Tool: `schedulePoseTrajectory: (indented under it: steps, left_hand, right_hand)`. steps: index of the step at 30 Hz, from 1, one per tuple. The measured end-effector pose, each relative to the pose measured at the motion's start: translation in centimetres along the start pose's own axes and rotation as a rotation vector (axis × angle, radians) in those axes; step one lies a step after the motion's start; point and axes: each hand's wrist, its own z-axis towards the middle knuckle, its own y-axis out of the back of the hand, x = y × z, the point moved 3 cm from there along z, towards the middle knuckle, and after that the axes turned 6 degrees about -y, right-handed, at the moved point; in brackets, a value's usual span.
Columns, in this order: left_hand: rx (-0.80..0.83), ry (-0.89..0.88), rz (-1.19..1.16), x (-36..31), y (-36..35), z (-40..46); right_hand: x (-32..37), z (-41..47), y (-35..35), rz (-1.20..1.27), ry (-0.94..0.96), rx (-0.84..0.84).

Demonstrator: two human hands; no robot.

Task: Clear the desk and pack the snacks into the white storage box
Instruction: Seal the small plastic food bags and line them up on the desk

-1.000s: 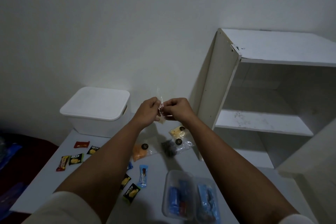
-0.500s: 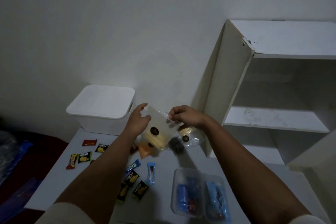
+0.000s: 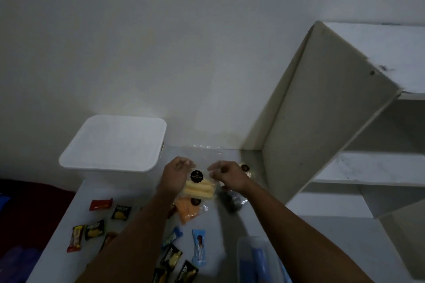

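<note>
Clear bag of yellow sticks pinched in my left hand and right hand; beside it, white storage box needs its lid off next.

One camera only — worn on the person's head, looking forward and down over both forearms at the desk, close in, with the wall behind and the shelf unit at right.
</note>
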Motion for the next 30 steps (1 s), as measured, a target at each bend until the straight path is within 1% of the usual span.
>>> schedulePoseTrajectory:
  steps: [3, 4, 6, 8, 11, 13, 18, 20, 22, 25, 27, 30]
  left_hand:
    - [-0.007, -0.036, 0.126, 2.2, -0.4, 2.4]
    - [-0.004, -0.017, 0.148, 3.0, -0.6, 3.4]
    - [-0.024, 0.087, 0.179, 4.4, -1.1, 5.2]
    - [-0.045, 0.195, 0.149, 6.3, -1.6, 7.3]
    - [-0.016, 0.268, 0.092, 8.7, -2.2, 10.5]
    - [-0.020, 0.304, 0.042, 9.5, -2.3, 12.4]
    - [-0.088, 0.293, 0.076, 9.9, -1.7, 15.9]
    - [-0.099, 0.314, 0.067, 11.7, -1.5, 16.9]
    - [-0.089, 0.334, 0.062, 13.9, -1.6, 17.3]
    - [-0.093, 0.363, 0.024, 11.4, -1.6, 14.9]
    - [-0.066, 0.345, 0.130, 10.6, -1.7, 13.0]
    - [0.089, 0.231, 0.421, 10.7, -1.6, 9.8]
  right_hand:
    - [-1.5, 4.0, -1.3, 0.125, -0.111, -0.107]
    - [-1.9, 5.8, -1.7, 0.160, -0.146, -0.144]
    - [-2.5, 9.0, -2.0, 0.184, -0.177, -0.208]
    - [-2.8, 12.5, -2.6, 0.163, -0.169, -0.248]
    - [-2.5, 17.0, -3.3, 0.120, -0.127, -0.266]
    - [-2.2, 20.0, -3.8, 0.109, -0.132, -0.267]
    - [-0.3, 25.1, -4.3, 0.128, -0.183, -0.214]
    - [0.5, 25.9, -4.4, 0.126, -0.230, -0.200]
    - [0.3, 26.0, -4.2, 0.004, -0.268, -0.223]
    - [-0.8, 23.4, -3.4, -0.199, -0.276, -0.270]
    - [-2.0, 20.8, -2.6, -0.315, -0.300, -0.287]
    - [-4.1, 17.5, -2.0, -0.497, -0.398, -0.202]
